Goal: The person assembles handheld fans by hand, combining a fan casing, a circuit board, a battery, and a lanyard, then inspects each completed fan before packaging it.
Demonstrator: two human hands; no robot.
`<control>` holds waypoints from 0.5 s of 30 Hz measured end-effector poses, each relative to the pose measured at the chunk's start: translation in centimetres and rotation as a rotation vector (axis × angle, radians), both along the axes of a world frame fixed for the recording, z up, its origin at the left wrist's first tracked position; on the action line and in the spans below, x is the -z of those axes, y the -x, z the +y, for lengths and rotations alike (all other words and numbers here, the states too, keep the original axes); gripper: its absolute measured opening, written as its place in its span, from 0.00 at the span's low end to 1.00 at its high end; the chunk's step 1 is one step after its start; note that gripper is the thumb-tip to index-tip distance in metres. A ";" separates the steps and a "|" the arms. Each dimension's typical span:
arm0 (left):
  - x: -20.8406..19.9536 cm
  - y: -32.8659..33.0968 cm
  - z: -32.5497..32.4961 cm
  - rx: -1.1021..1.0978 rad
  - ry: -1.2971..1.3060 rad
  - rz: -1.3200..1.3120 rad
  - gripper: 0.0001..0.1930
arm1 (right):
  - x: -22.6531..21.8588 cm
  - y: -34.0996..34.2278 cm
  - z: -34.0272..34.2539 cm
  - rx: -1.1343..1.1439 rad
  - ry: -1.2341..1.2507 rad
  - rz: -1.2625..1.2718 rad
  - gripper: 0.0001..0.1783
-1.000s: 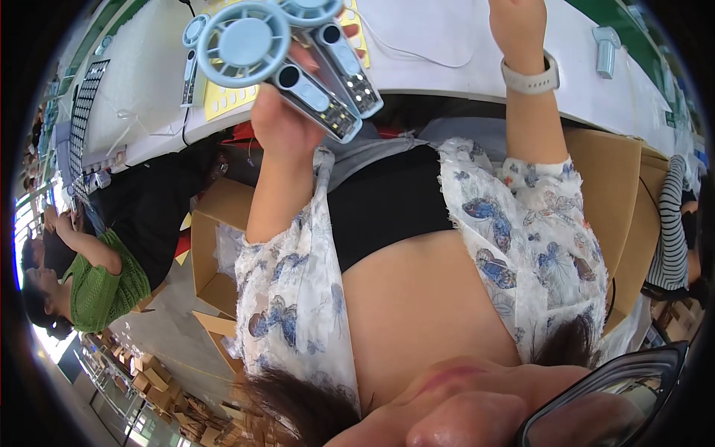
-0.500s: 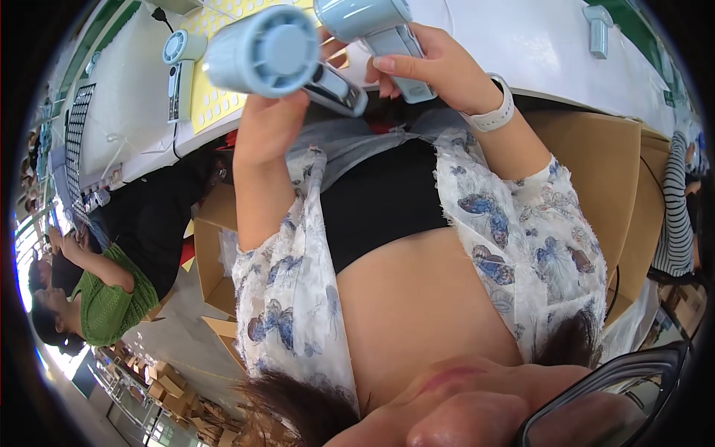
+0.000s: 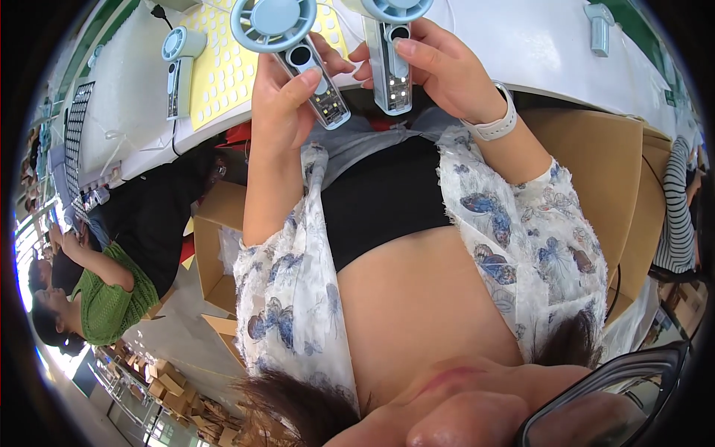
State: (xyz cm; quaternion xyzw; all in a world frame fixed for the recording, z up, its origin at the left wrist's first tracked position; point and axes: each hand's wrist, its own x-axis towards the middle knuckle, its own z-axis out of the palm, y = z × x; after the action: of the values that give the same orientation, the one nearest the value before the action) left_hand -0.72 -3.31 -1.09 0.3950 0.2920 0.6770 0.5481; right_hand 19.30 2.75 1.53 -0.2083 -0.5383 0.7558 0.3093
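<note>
My left hand (image 3: 277, 112) is closed around the handle of a light-blue handheld fan (image 3: 274, 22), its thumb lying on the handle's face. Beside it, my right hand (image 3: 452, 68) grips a second light-blue handheld fan (image 3: 392, 83) by the handle, thumb near the dark round spot at its top. Both fans stand nearly upright with their handles facing me, and small bright squares show through the lower part of each. The top of the right fan's head is cut off by the picture's edge.
On the white table (image 3: 514, 45), a similar fan (image 3: 177, 74) stands left, beside a yellow sheet of white oval stickers (image 3: 216, 82). Another light-blue fan (image 3: 599, 30) lies far right. Cardboard boxes (image 3: 588, 164) flank me below the table. A person in green (image 3: 119, 298) sits at left.
Both fans have been turned, so their handle fronts and small bright squares now face me. My left hand has shifted slightly right, and its fan has tipped upward.
</note>
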 end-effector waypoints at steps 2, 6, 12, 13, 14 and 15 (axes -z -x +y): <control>-0.2 -0.2 0.1 0.011 0.022 0.000 0.26 | 0.4 -0.1 0.3 0.005 0.019 0.016 0.23; -0.1 0.0 -0.1 0.070 0.065 -0.010 0.28 | 0.6 -0.4 0.7 0.002 0.012 0.003 0.23; -0.3 -0.5 -0.4 0.131 0.072 -0.005 0.28 | 0.9 -0.2 0.4 0.013 -0.065 -0.010 0.24; -0.3 -0.4 -0.5 0.130 0.073 -0.004 0.28 | 1.0 -0.2 0.4 0.008 -0.058 0.008 0.23; -0.2 -0.4 -0.5 0.136 0.068 0.004 0.28 | 1.1 -0.2 0.4 0.003 -0.052 0.025 0.23; 0.0 -0.3 -0.6 0.142 0.064 0.012 0.28 | 1.1 -0.2 0.5 0.002 -0.050 0.026 0.23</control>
State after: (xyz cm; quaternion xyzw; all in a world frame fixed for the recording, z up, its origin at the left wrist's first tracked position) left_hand -0.40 -3.89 -1.05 0.4011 0.2882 0.6244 0.6052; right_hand 19.51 3.21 0.47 -0.1912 -0.5530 0.7442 0.3221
